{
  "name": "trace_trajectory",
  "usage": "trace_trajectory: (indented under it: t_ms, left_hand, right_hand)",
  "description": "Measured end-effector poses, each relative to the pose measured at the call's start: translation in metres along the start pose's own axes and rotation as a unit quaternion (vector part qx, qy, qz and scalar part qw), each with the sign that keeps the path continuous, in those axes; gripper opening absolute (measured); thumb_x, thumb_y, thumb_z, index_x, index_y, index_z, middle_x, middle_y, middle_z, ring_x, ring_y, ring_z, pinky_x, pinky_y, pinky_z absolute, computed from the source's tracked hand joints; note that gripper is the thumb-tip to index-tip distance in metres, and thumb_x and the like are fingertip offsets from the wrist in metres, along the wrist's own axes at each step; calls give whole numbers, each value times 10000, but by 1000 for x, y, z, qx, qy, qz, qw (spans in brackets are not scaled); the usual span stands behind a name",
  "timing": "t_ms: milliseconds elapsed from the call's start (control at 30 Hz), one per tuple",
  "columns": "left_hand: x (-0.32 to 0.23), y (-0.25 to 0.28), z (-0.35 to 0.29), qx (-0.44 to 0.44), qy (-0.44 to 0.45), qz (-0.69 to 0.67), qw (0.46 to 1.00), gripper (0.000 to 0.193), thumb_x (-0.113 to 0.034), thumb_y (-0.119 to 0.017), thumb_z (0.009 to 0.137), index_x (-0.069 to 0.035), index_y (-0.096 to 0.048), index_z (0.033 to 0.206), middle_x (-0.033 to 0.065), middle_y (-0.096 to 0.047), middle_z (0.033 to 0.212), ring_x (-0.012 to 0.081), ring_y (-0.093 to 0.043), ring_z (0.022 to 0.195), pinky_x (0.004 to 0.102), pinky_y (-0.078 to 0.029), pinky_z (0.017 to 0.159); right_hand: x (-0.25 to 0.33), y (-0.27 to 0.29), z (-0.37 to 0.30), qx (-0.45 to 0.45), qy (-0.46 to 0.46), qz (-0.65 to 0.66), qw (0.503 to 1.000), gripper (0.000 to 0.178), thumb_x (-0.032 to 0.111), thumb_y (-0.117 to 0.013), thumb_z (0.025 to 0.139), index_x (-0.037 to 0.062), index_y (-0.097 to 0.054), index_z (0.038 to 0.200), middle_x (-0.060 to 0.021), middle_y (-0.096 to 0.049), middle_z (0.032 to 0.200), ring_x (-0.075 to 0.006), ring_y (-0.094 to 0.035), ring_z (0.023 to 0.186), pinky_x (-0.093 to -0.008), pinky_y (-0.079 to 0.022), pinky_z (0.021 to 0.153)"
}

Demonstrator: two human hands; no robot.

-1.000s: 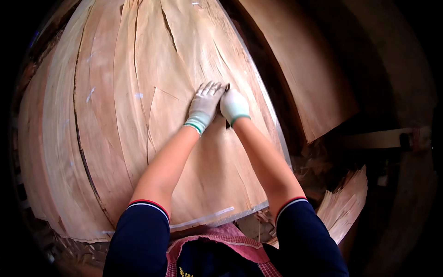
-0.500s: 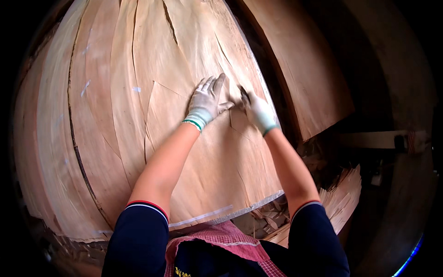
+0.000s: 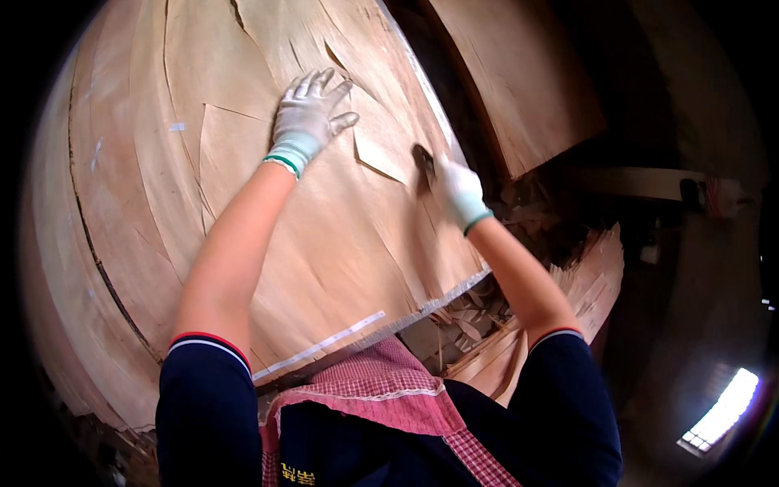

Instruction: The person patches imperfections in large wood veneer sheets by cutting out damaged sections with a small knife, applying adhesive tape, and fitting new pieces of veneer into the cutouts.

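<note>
While the white-gloved left hand [image 3: 311, 112] lies flat — fingers spread wide, empty — on the grainy, split, tan wood-veneer sheet [image 3: 316, 235], the white-gloved right hand [image 3: 459, 183] curls its fingers round a slim dark tool [image 3: 422, 157] near the sheet's right edge.

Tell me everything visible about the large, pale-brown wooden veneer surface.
The large, pale-brown wooden veneer surface spreads across much of the view, looking thin and layered, with visible grain, overlapping edges and long splits. A thin, dark line runs down its left part, and a long, whitish, tape-like strip lies near its lower edge. The white-gloved left hand rests on it, fingers spread; the white-gloved right hand holds a dark, slim tool over its right side; tool contact is unclear.
</note>
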State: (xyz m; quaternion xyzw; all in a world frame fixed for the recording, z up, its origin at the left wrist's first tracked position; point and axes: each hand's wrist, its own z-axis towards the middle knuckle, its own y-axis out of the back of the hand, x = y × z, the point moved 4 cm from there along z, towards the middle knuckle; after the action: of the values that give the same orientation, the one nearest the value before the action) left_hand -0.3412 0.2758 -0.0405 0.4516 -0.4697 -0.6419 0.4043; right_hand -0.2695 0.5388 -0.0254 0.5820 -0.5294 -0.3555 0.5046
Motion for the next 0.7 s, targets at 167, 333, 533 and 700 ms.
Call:
trace_trajectory:
  t_ms: [167,333,533,700]
  left_hand:
    - [-2,4,0,15,13,-3,1000,641,-563,-551,865,-241,-473,1414,99,-368,1507,272,-316,1395,413,-227,1149]
    - [1,-9,-9,6,1,80,997,635,-558,-522,889,-249,-434,1437,91,-356,1518,267,-314,1398,409,-210,1160]
    - [3,14,-2,-3,19,-102,995,491,-472,-541,917,-178,-576,1309,114,-474,1430,265,-404,1340,396,-278,1128]
    - [60,79,-30,-261,69,-267,925,258,-192,-579,911,-66,-635,1130,170,-640,1130,349,-579,1077,414,-460,952]
  right_hand:
    - [-47,-26,-181,-29,-59,-34,997,214,228,-534,940,52,-550,1061,-177,-638,684,-351,-609,519,-449,-486,469]
    - [-104,-86,-385,118,-184,114,969,298,236,-548,921,103,-577,1186,-261,-650,864,-427,-637,796,-483,-515,714]
    - [-75,9,-93,-254,-6,196,947,298,174,-618,858,-13,-574,1085,-199,-611,997,-356,-602,914,-425,-476,791]
    - [4,33,114,-100,-112,358,922,534,279,-775,742,-43,-588,1124,-191,-673,1025,-278,-645,938,-347,-493,827]
